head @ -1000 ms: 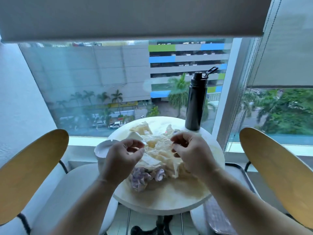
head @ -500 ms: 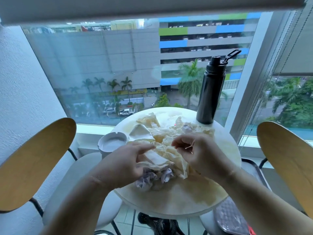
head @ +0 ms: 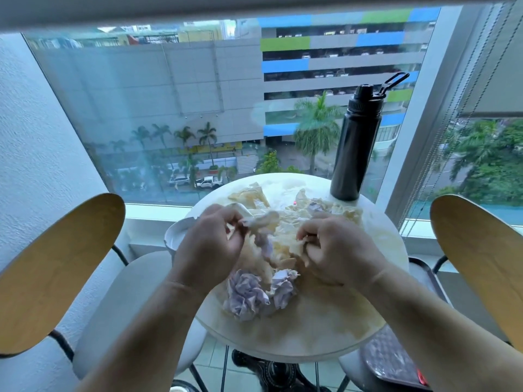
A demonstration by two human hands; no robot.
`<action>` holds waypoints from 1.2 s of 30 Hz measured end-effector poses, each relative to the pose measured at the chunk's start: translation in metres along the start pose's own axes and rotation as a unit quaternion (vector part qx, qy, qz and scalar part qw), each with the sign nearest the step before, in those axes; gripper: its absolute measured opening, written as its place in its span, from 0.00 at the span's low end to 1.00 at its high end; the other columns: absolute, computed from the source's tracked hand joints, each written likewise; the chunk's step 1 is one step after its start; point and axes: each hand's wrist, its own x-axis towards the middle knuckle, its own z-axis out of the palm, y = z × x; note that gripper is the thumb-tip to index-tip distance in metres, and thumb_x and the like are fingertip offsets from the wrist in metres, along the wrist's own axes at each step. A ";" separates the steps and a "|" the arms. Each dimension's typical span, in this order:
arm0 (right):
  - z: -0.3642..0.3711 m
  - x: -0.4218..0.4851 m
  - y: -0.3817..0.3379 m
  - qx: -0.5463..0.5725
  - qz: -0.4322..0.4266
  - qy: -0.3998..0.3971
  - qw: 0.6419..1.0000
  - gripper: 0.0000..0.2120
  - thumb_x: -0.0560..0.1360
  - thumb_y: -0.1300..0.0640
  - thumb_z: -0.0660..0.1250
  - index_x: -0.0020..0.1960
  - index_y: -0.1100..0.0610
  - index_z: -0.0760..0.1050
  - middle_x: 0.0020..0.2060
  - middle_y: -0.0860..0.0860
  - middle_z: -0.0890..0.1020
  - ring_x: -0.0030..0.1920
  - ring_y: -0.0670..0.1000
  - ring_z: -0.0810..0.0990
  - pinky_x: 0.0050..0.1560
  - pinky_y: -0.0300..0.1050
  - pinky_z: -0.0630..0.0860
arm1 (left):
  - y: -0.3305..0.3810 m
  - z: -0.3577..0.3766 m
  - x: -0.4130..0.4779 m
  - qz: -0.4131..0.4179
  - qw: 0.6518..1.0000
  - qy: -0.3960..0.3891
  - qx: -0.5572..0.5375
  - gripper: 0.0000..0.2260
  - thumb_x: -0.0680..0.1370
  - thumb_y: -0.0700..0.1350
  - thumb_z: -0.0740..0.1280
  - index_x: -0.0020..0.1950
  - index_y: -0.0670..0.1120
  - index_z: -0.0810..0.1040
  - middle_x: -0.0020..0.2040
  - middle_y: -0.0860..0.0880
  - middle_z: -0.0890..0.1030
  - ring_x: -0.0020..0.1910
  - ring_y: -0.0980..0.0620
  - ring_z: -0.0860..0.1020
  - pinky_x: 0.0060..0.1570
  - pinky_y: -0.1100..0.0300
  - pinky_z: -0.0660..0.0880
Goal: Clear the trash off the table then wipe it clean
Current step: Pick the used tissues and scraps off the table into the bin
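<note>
A heap of crumpled cream paper trash [head: 285, 236] lies across the middle of the round tabletop [head: 311, 332], spreading toward its far edge. Both hands are down on the heap. The left hand [head: 209, 244] works at the heap's left side, thumb and fingers pinching a twisted pale strip [head: 261, 222] that lifts off the pile. The right hand [head: 339, 250] sits at the heap's right side, fingers curled in and clutching a fold of the cream paper. Two lilac tissue wads [head: 249, 295] lie at the near side of the heap, between the two wrists and touching the cream paper.

A black bottle [head: 356, 148] stands upright at the far right edge of the tabletop, just beside the far scraps. At the left edge, partly hidden behind the left hand, is a white vessel [head: 175, 236], perhaps a bowl. Wooden chair backs [head: 56, 267] flank the table.
</note>
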 end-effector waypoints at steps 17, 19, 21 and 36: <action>-0.046 0.017 0.007 0.618 0.200 0.090 0.755 0.15 0.80 0.72 0.60 0.53 0.62 0.84 0.45 0.58 0.88 0.48 0.56 0.87 0.49 0.46 0.86 | 0.015 0.002 0.010 -0.127 0.934 0.092 -0.321 0.09 0.78 0.31 0.66 0.48 0.46 0.77 0.47 0.47 0.84 0.49 0.48 0.87 0.47 0.46 0.86; -0.047 0.016 0.012 0.626 0.155 0.061 0.762 0.17 0.77 0.75 0.64 0.60 0.62 0.82 0.50 0.59 0.88 0.52 0.56 0.88 0.54 0.46 0.84 | 0.015 0.005 0.009 -0.099 0.951 0.100 -0.277 0.12 0.75 0.34 0.74 0.53 0.45 0.76 0.50 0.45 0.85 0.49 0.52 0.87 0.48 0.53 0.85; -0.044 0.015 0.016 0.545 0.107 0.079 0.828 0.20 0.74 0.74 0.72 0.61 0.58 0.82 0.51 0.55 0.88 0.52 0.54 0.88 0.55 0.45 0.84 | 0.012 0.012 0.010 -0.045 0.972 0.109 -0.205 0.20 0.72 0.34 0.78 0.57 0.43 0.73 0.54 0.43 0.81 0.49 0.51 0.85 0.45 0.60 0.84; -0.044 0.027 0.032 0.610 0.199 0.104 0.760 0.17 0.81 0.73 0.51 0.57 0.56 0.72 0.51 0.61 0.80 0.49 0.62 0.82 0.54 0.66 0.83 | 0.033 0.011 0.024 -0.136 0.922 0.172 -0.320 0.08 0.86 0.36 0.61 0.55 0.48 0.76 0.49 0.46 0.85 0.39 0.46 0.88 0.34 0.49 0.85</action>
